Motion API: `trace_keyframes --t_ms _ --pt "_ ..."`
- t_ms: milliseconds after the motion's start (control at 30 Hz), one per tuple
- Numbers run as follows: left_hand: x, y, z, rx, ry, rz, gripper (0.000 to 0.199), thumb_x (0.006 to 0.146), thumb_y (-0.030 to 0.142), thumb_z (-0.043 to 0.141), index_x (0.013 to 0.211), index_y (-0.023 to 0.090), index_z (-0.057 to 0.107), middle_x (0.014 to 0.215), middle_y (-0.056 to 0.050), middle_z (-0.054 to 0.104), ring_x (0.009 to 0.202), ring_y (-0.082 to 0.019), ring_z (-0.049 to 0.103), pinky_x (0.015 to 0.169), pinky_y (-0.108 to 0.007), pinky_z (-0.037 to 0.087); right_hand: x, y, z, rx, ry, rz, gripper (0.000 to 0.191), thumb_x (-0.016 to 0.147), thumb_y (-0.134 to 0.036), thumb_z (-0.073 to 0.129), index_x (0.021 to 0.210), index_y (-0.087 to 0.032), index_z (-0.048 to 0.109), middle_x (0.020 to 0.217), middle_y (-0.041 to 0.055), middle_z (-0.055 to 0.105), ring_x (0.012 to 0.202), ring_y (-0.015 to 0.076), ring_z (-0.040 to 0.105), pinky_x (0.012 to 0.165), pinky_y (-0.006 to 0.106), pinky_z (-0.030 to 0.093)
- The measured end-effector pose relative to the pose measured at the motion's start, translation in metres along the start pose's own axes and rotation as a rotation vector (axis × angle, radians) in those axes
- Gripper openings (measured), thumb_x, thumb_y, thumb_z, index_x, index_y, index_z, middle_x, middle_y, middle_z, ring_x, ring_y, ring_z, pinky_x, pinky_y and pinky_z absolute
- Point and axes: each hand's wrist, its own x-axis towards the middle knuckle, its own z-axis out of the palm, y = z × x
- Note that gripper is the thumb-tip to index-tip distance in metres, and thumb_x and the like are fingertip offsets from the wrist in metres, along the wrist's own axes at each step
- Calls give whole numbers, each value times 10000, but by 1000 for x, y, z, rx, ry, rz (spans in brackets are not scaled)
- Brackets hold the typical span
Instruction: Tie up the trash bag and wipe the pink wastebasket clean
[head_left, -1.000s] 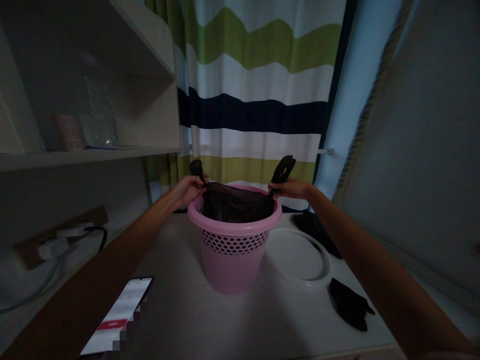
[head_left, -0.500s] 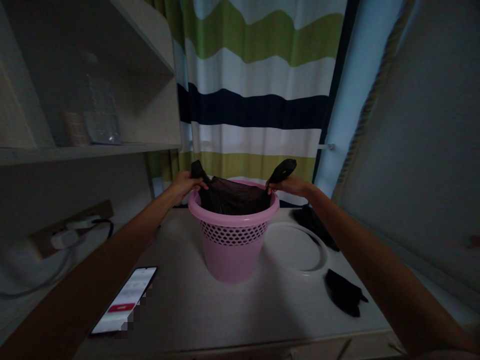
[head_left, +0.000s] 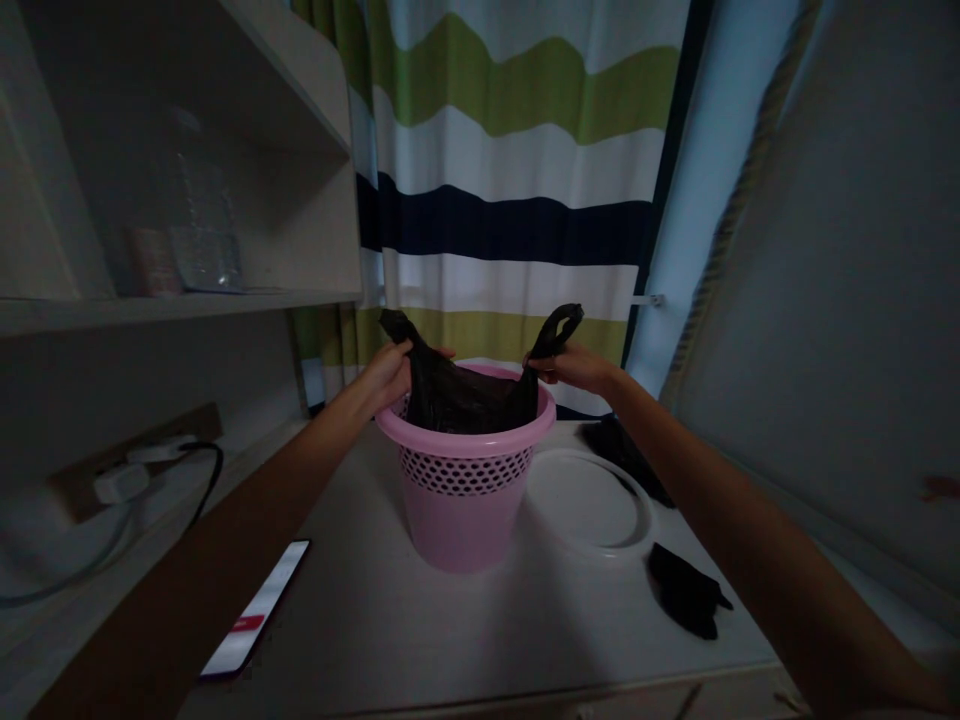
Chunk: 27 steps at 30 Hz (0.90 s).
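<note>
A black bag [head_left: 472, 402] is being held by both hands in the mouth of a pink bin [head_left: 463, 520], its lower part being hidden by the bin wall. Its left side is being gripped by the left hand [head_left: 390, 374], the thumb being laid over the plastic and fingertips being shown behind it; a gathered end is being held up above this grip. The right side is being pinched narrowly by the right hand [head_left: 574, 368], at the base of a looped handle which is being raised above the fingers. Between the hands, the bag's edge is being left sagging.

The bin is being supported upright on the desk [head_left: 360, 650]. To its right, a white ring [head_left: 600, 552] is being seen lying flat; whether the two are being kept apart cannot be told. Beyond the ring, a dark bundle [head_left: 626, 458] is being partly covered by the right forearm, and nearer the front edge a black scrap [head_left: 686, 592] is being shown. At the left, a lit phone [head_left: 262, 605] is being partly overlapped by the left forearm. Behind the bin, a striped curtain [head_left: 517, 165] is being displayed.
</note>
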Motion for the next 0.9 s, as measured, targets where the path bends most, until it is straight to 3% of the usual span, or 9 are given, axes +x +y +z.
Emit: trace_keyframes --t_ms 133,200,267,333,433,567,700,900 --pt "6 0 -2 -114 11 -5 214 843 146 357 641 188 416 389 57 383 422 -95 499 528 -220 471 1 -3 4 174 -8 30 43 741 -158 542 713 -130 560 467 -50 411 395 47 304 416 220 290" --pt "9 0 -4 -126 10 -24 236 842 137 346 615 192 376 366 89 255 296 -48 306 383 -141 342 0 -3 4 264 35 36 17 748 -132 528 738 -137 541 510 -46 429 392 38 313 399 209 274" --pt "11 0 -5 -111 -1 -77 255 844 172 331 590 195 347 384 85 236 279 -42 206 307 -145 214 -2 -1 5 340 63 53 32 739 -114 528 755 -142 520 583 -33 464 408 31 346 387 199 261" --pt "10 0 -4 -87 -18 -125 250 837 235 326 591 195 349 417 60 291 296 -52 220 297 -167 192 -3 1 6 370 50 65 43 733 -119 532 758 -144 507 606 -30 467 426 32 363 394 195 270" --pt "7 -1 1 -65 -45 -137 221 811 285 304 646 180 408 501 4 405 354 -84 322 335 -204 287 -5 3 11 310 5 43 55 720 -161 555 745 -147 509 568 -36 447 453 46 369 422 200 300" --pt "6 -6 6 6 -57 -132 240 801 246 279 663 164 459 547 -38 466 435 -119 421 397 -234 351 -7 -8 21 14 -46 -13 83 685 -208 599 729 -150 559 603 -18 505 529 74 432 509 217 375" --pt "11 -15 9 151 -33 -122 140 753 122 433 644 123 522 548 -42 514 446 -92 435 421 -203 342 -5 -31 32 -245 -140 -147 83 649 -195 628 719 -155 607 735 9 596 698 117 530 671 257 437" --pt "11 -29 17 332 -53 -40 116 595 -12 602 608 100 577 523 -28 573 429 -67 451 393 -173 280 4 -49 57 -264 -372 -155 95 633 -186 632 711 -148 593 492 -52 511 439 61 436 445 197 367"
